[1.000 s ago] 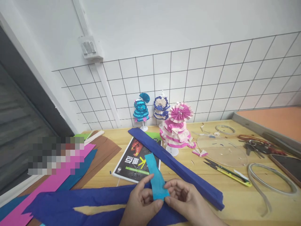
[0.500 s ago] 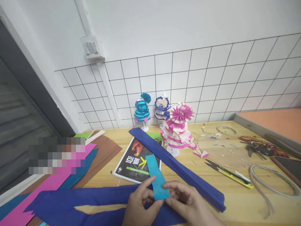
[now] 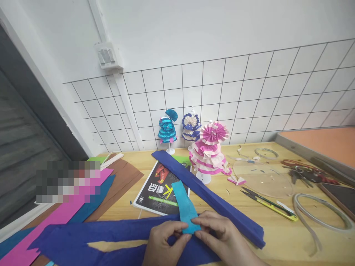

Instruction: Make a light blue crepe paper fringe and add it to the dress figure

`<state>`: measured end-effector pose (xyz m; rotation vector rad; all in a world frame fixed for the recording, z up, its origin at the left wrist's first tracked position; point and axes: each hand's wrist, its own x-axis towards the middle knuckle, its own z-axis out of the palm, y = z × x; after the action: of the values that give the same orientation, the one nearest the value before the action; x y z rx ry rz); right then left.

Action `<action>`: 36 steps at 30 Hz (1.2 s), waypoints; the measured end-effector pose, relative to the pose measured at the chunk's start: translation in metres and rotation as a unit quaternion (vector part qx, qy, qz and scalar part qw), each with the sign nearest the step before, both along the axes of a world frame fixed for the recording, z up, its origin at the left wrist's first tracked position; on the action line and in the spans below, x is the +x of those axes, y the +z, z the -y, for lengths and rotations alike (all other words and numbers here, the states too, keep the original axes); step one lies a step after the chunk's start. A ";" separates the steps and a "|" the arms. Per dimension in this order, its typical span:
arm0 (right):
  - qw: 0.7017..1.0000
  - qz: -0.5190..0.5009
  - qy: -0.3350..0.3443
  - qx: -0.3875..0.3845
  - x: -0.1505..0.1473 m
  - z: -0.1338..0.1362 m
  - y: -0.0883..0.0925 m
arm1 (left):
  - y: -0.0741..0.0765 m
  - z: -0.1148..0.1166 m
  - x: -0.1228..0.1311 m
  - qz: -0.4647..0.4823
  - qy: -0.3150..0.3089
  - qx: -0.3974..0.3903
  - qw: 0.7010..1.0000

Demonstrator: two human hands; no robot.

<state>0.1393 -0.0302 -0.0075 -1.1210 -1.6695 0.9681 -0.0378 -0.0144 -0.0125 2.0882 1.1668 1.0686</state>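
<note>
Both hands meet at the bottom centre and pinch the near end of a light blue crepe paper strip [image 3: 183,202]. My left hand [image 3: 163,244] grips it from the left with thumb and fingers closed. From the right, my right hand [image 3: 222,240] holds the same end between thumb and forefinger. The strip rises away from me, over a dark blue crepe sheet [image 3: 91,242] spread on the wooden table [image 3: 277,236]. A folded dark blue crepe band [image 3: 210,197] runs diagonally behind the hands.
A black booklet [image 3: 158,190] lies under the band. Three paper dress models stand at the back: teal [image 3: 167,131], navy and white [image 3: 190,126], pink and white [image 3: 209,151]. Thread snips [image 3: 266,203], a clear disc [image 3: 263,177], keys [image 3: 302,173] and a plastic loop [image 3: 321,212] lie right. Coloured paper sheets [image 3: 72,207] lie left.
My left thumb has come down from its raised position onto the strip's end, and both hands have closed in together on it. The strip has barely moved.
</note>
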 end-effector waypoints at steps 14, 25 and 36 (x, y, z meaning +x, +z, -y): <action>0.999 0.033 0.015 -0.004 0.001 0.001 0.005 | 0.004 0.000 -0.001 -0.038 0.004 -0.006 0.999; 0.997 0.063 0.036 0.011 0.003 0.004 0.009 | 0.011 0.002 0.001 -0.075 0.023 -0.026 0.997; 0.993 0.088 0.042 0.061 0.001 0.004 0.002 | 0.015 0.005 0.005 -0.089 0.020 -0.020 0.996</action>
<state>0.1406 -0.0345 -0.0053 -1.0870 -1.9041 0.8253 -0.0324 -0.0196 0.0025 2.1719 1.3098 0.8834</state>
